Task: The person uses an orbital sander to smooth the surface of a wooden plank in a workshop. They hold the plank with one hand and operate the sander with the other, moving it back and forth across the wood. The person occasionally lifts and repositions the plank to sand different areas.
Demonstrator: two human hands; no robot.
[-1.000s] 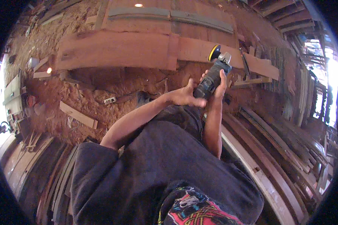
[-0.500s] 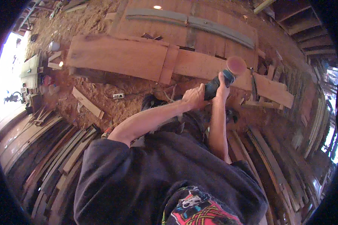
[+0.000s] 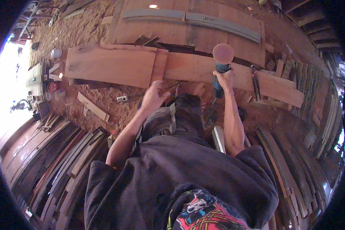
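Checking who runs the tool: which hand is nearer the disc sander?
Right. The right hand grips the disc sander by its body; the left hand is off to its left, above the plank's near edge.

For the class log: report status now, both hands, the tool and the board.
Right hand shut on sander, disc over wooden board. Left hand open, off the tool, near the board's edge. Power cord lies on sawdust below the board.

**Warm, uneven daylight under a heavy fisheye frame**

Daylight floods in at nine o'clock, blown out to pure white glare. A small bright lamp spot [image 3: 153, 6] shows at twelve o'clock. The centre is evenly lit and fairly sharp. Stacked planks darken at four and seven o'clock. Straight edges bow toward the black circular rim, where detail smears.
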